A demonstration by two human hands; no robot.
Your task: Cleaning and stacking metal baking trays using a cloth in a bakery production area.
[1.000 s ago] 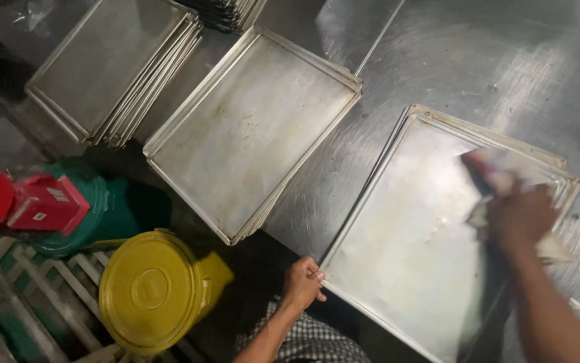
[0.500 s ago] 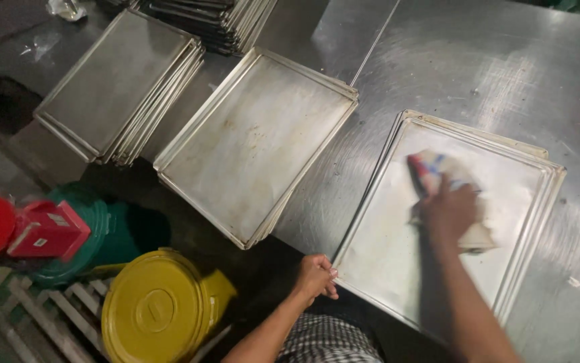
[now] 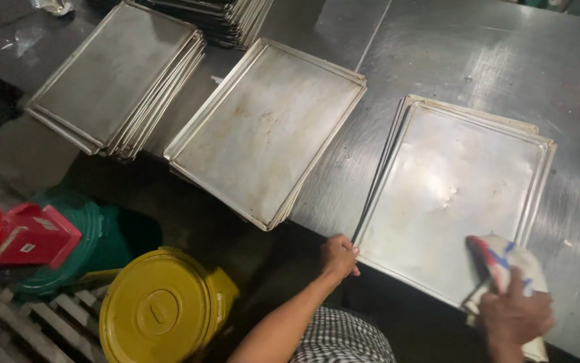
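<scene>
Fingers of the right hand [image 3: 515, 316] grip a white, red and blue cloth [image 3: 505, 265] on the near-right rectangular steel baking tray [image 3: 451, 188]; the left hand [image 3: 339, 255] pinches its near-left corner.

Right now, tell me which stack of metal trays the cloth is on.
The rightmost stack, nearest the table's edge: the right hand presses the cloth on its top tray, the left hand touching its corner.
</scene>
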